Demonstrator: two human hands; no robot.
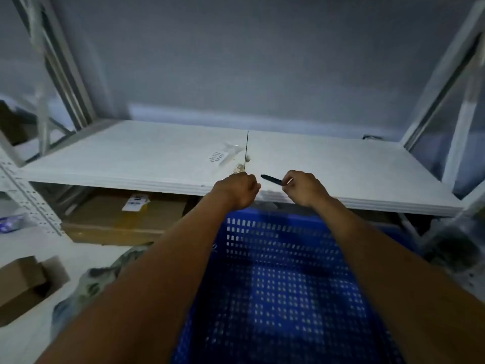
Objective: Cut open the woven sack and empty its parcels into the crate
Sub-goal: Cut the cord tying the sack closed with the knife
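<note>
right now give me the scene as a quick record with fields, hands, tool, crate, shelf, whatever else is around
left hand: closed in a fist at the shelf's front edge; what it grips is hidden
right hand: pinching a dark slim tool that points left
crate: blue, perforated, below the arms, no parcels showing inside
shelf: white board on a metal rack, seam down the middle
on shelf: small clear packet with a label
under shelf: brown cardboard box
floor left: open cardboard box
woven sack: cannot tell
</note>
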